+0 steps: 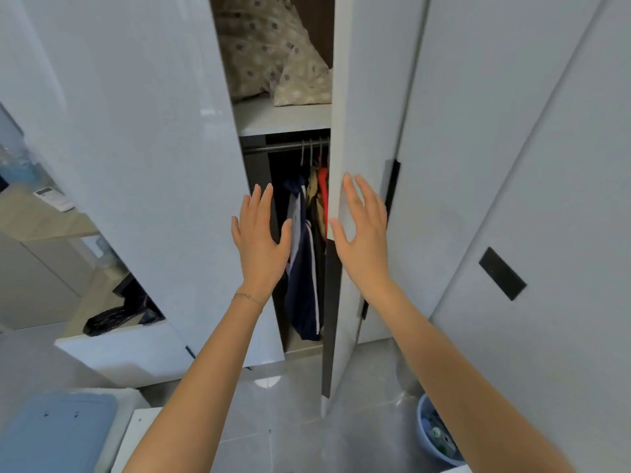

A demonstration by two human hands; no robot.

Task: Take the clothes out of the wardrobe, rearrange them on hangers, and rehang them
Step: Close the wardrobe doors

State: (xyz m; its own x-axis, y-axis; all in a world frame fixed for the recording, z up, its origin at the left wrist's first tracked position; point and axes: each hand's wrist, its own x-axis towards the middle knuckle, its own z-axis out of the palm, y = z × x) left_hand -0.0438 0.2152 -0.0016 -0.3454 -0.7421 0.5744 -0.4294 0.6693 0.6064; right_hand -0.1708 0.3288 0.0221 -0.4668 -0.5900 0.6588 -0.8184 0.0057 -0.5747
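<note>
A white wardrobe stands partly open, with a narrow gap between its left door (143, 158) and right door (362, 114). Inside, a navy jacket with white stripes (304, 268), a tan garment (312, 196) and a red garment (323, 196) hang on hangers from a metal rail (273, 147). My left hand (261, 240) is raised flat with straight fingers in front of the left door's edge. My right hand (363, 233) is spread flat at the right door's edge. Neither hand holds anything.
Patterned pillows (273, 52) lie on the shelf above the rail. A black bag (116, 317) lies on the floor at left, a blue basin (438, 435) at lower right. A blue-topped box (58, 435) sits at lower left. Further closed doors with black handles (502, 273) stand at right.
</note>
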